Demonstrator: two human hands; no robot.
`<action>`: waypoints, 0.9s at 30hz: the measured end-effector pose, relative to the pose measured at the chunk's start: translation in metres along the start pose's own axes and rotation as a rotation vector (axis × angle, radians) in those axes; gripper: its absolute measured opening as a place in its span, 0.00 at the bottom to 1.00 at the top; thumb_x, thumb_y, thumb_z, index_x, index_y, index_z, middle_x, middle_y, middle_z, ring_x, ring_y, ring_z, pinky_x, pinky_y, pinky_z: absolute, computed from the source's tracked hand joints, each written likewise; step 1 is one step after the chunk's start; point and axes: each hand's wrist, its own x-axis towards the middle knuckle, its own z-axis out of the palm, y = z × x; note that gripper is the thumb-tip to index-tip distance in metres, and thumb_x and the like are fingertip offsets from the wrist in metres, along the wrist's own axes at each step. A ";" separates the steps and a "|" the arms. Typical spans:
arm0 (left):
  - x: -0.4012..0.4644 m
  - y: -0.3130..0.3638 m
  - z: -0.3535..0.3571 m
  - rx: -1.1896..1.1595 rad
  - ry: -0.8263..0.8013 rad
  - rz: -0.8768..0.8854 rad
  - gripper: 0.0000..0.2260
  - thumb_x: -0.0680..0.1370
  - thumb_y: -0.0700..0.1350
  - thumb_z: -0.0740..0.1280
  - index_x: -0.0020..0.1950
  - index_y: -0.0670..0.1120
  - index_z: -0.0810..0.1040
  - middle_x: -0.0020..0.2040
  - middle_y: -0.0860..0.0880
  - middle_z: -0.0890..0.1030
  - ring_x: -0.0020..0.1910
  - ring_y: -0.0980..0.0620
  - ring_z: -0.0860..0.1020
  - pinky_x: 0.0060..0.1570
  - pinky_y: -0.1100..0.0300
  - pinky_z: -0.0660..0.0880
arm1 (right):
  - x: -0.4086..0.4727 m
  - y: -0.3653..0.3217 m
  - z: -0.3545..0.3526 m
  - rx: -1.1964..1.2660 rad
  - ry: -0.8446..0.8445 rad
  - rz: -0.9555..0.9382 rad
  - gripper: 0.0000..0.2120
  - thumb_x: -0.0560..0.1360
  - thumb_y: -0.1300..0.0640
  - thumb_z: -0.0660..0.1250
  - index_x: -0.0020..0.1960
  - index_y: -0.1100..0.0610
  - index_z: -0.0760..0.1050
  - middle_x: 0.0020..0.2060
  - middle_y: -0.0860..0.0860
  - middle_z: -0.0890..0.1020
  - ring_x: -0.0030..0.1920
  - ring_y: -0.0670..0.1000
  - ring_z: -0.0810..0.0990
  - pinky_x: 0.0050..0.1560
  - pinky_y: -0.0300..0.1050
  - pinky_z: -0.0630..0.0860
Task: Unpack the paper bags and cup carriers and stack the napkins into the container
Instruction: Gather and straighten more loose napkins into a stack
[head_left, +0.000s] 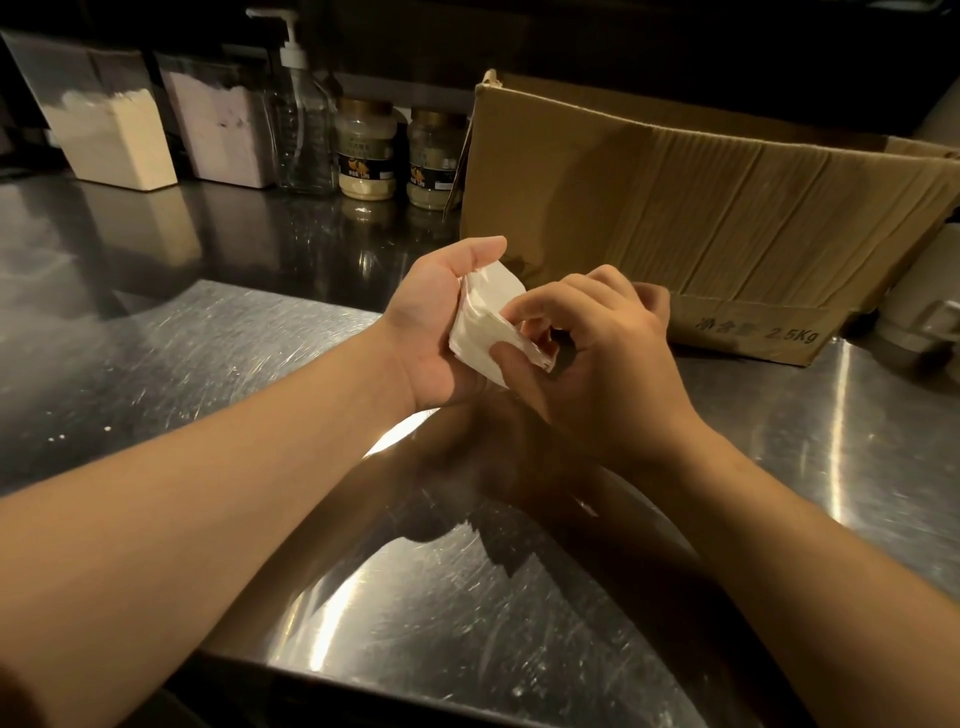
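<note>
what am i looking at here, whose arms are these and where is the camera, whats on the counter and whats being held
There is no machine here: these are a person's two bare arms. The one picture comes from a camera worn on that person's head, looking forward and down, so you see the arms as the person would.

The left hand cradles a small stack of white napkins, and the right hand pinches the stack's near edge with thumb and fingers. The hands are above a steel counter.

On the counter behind them stands an open cardboard box. Further left along the back are two jars of pale powder, a clear pump bottle and two tubs also holding powder. At the far right edge sits something pale that I cannot identify.
</note>
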 end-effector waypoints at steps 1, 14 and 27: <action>0.000 0.000 0.000 -0.002 -0.003 -0.002 0.17 0.80 0.59 0.62 0.59 0.48 0.76 0.37 0.46 0.83 0.36 0.49 0.83 0.41 0.56 0.81 | 0.000 0.001 0.000 -0.009 -0.002 -0.004 0.12 0.70 0.50 0.75 0.51 0.54 0.82 0.48 0.50 0.85 0.52 0.56 0.79 0.54 0.53 0.63; 0.007 0.000 -0.005 -0.005 -0.003 -0.017 0.19 0.79 0.59 0.65 0.64 0.48 0.74 0.41 0.45 0.81 0.43 0.47 0.80 0.38 0.54 0.80 | 0.000 0.000 -0.003 0.079 -0.077 0.004 0.11 0.76 0.44 0.69 0.51 0.49 0.82 0.49 0.44 0.84 0.54 0.47 0.73 0.56 0.50 0.60; 0.008 -0.002 -0.006 -0.008 -0.042 -0.017 0.15 0.79 0.58 0.62 0.56 0.48 0.76 0.41 0.45 0.80 0.40 0.48 0.80 0.42 0.55 0.80 | 0.004 0.004 -0.012 0.269 -0.063 0.046 0.05 0.74 0.57 0.68 0.49 0.54 0.79 0.46 0.45 0.82 0.49 0.48 0.79 0.52 0.50 0.74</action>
